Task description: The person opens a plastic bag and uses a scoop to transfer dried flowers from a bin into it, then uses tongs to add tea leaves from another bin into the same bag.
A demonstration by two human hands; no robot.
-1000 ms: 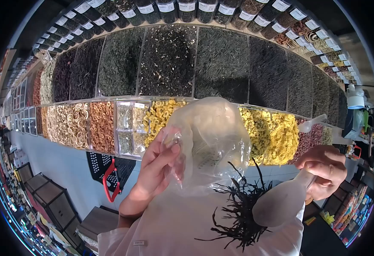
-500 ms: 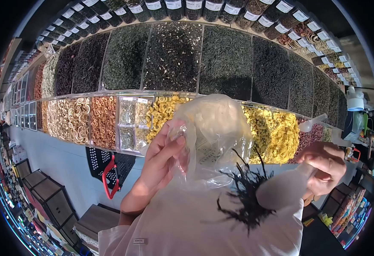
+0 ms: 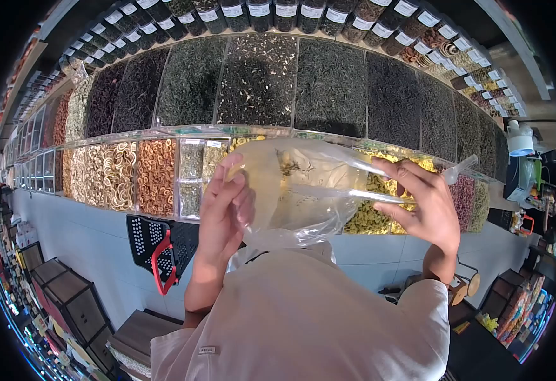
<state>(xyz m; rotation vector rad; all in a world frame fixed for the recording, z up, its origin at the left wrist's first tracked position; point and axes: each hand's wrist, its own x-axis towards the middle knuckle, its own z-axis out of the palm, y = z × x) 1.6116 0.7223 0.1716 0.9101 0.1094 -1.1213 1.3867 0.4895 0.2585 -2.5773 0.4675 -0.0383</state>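
My left hand (image 3: 227, 200) pinches the side of a clear plastic bag (image 3: 271, 219), held up in front of my chest. Dark leafy bits show through the bag near its top. At the bag's right side, my right hand (image 3: 421, 200) has its thumb and fingers around the pale handle of a scoop (image 3: 389, 197). The scoop's bowl seems to lie within or behind the bag and is hard to make out. Yellow dried flowers (image 3: 370, 219) fill the bin just beneath my right hand.
Bins of dark dried leaves (image 3: 332, 86) line the back. In front are dried fruit rings (image 3: 156, 171) and small packets (image 3: 190, 190). A second scoop (image 3: 462, 168) rests over the reddish buds (image 3: 462, 190). Labelled jars (image 3: 284, 16) stand behind. A black basket (image 3: 163, 247) with red handle is lower left.
My right hand has moved up and left, bringing the scoop to the bag. The heap of long dark leaves on the scoop is out of sight. My left hand has shifted slightly left.
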